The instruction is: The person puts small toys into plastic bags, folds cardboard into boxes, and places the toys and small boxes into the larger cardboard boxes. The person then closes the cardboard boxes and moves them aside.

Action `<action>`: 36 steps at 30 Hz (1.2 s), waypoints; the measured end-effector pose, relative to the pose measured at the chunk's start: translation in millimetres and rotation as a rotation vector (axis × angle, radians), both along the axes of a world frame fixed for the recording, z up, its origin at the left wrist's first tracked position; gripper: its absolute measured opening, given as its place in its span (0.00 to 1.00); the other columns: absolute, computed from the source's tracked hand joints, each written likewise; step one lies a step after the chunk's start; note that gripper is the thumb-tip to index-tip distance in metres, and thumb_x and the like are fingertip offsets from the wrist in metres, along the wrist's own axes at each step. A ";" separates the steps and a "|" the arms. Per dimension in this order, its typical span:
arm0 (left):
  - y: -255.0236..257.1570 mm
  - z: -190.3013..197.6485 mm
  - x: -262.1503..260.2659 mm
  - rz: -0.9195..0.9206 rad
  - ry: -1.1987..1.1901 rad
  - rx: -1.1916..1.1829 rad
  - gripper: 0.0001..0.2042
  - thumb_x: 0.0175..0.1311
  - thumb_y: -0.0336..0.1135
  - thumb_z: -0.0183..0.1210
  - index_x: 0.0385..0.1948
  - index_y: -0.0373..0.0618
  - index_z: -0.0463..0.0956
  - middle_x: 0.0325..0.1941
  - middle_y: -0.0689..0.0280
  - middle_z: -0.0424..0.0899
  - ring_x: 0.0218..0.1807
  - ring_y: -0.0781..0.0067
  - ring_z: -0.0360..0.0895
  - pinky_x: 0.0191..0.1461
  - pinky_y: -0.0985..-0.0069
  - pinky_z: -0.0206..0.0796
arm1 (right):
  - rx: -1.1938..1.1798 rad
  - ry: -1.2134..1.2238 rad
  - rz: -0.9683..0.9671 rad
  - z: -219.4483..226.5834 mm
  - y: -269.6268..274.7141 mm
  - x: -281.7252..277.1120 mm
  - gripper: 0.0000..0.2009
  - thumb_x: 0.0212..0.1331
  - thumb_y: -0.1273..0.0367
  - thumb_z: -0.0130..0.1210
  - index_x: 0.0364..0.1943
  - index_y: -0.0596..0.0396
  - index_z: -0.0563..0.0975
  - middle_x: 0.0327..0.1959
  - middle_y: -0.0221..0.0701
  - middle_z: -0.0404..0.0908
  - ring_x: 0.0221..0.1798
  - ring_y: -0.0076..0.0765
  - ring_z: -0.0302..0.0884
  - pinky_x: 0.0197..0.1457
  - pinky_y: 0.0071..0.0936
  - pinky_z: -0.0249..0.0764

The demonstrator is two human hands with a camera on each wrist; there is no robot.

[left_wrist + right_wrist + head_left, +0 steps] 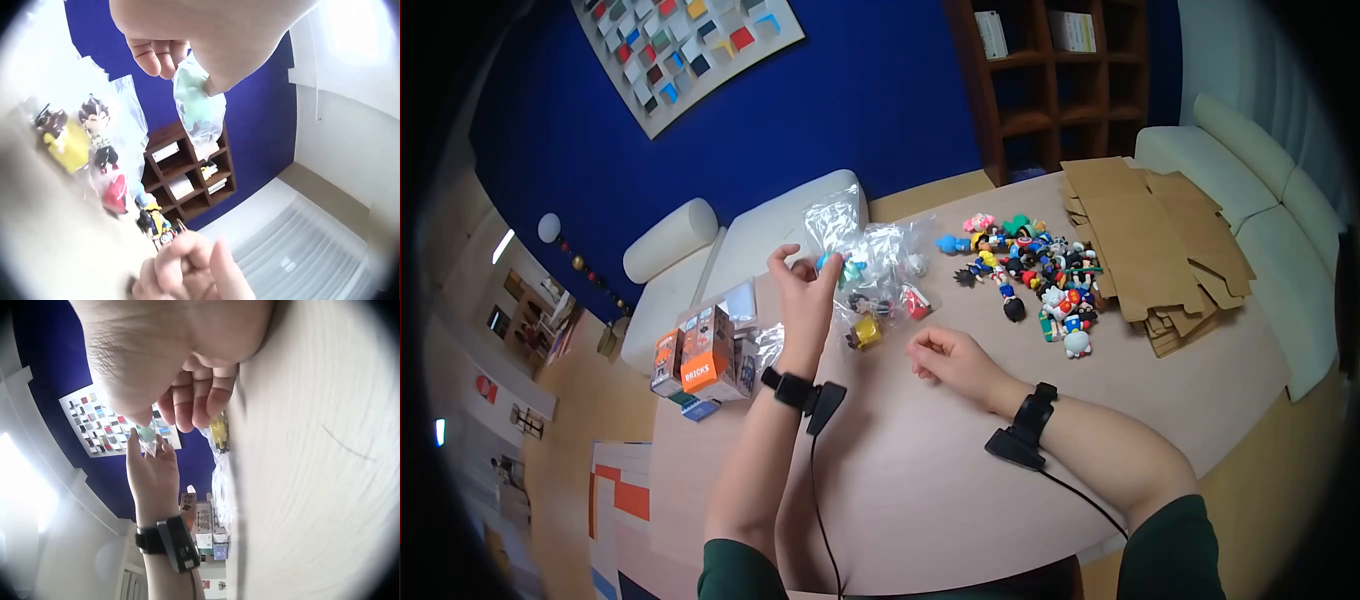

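Observation:
My left hand [807,300] is raised above the table and pinches a small clear plastic bag [200,103] with a pale green figure in it. Further clear bags [833,218] lie just beyond that hand. Close by are a figure in yellow [863,332], a dark-haired figure [870,305] and a red and white figure [916,302]. My right hand [960,365] is low over the tabletop, its fingers loosely curled with nothing in them. In the right wrist view the pale green figure [147,433] shows at the left hand's fingertips.
A pile of colourful toy figures [1030,270] covers the table's far right, beside stacked flattened cardboard [1160,250]. At the left stand small boxes, one an orange-fronted bricks box [707,352]. White sofas [750,225] border the table [940,490]; cables run from both wrist cameras.

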State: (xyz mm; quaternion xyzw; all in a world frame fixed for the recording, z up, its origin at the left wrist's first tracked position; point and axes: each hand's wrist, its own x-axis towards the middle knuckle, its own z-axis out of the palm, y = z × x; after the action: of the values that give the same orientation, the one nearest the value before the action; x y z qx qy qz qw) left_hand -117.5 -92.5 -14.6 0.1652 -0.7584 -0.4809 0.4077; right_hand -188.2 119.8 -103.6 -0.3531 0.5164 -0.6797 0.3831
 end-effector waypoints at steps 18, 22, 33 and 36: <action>-21.5 -22.7 97.7 0.224 -0.677 -0.872 0.19 0.62 0.43 0.66 0.48 0.40 0.79 0.50 0.52 0.82 0.53 0.47 0.78 0.56 0.58 0.72 | -0.043 0.146 0.015 -3.1 0.9 4.6 0.09 0.71 0.65 0.56 0.36 0.57 0.77 0.29 0.24 0.78 0.35 0.17 0.73 0.41 0.22 0.71; -10.4 -34.7 131.7 0.307 -0.964 -0.804 0.21 0.61 0.45 0.66 0.50 0.39 0.79 0.49 0.52 0.84 0.52 0.47 0.81 0.54 0.57 0.74 | -0.011 0.306 -0.019 2.3 2.7 8.3 0.10 0.69 0.64 0.58 0.37 0.59 0.79 0.30 0.25 0.80 0.36 0.18 0.74 0.42 0.22 0.72; -15.0 -43.5 131.6 0.257 -0.750 -0.609 0.17 0.57 0.33 0.69 0.46 0.40 0.77 0.35 0.57 0.82 0.40 0.54 0.81 0.44 0.63 0.73 | 0.002 0.268 0.017 6.8 6.8 9.7 0.10 0.68 0.64 0.60 0.39 0.59 0.81 0.33 0.24 0.81 0.37 0.17 0.75 0.43 0.22 0.73; -16.6 -37.4 132.6 0.258 -0.775 -0.566 0.18 0.57 0.32 0.70 0.48 0.40 0.77 0.33 0.58 0.80 0.38 0.56 0.79 0.43 0.63 0.72 | 0.015 0.278 0.018 6.0 6.5 9.9 0.10 0.68 0.64 0.60 0.39 0.58 0.81 0.33 0.24 0.81 0.37 0.17 0.75 0.43 0.22 0.73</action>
State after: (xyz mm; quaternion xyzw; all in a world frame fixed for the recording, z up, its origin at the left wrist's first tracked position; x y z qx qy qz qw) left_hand 15.0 -109.1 -52.1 0.3071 -0.9285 -0.1048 0.1807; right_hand -178.3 126.3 -97.6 -0.4455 0.5662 -0.6169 0.3168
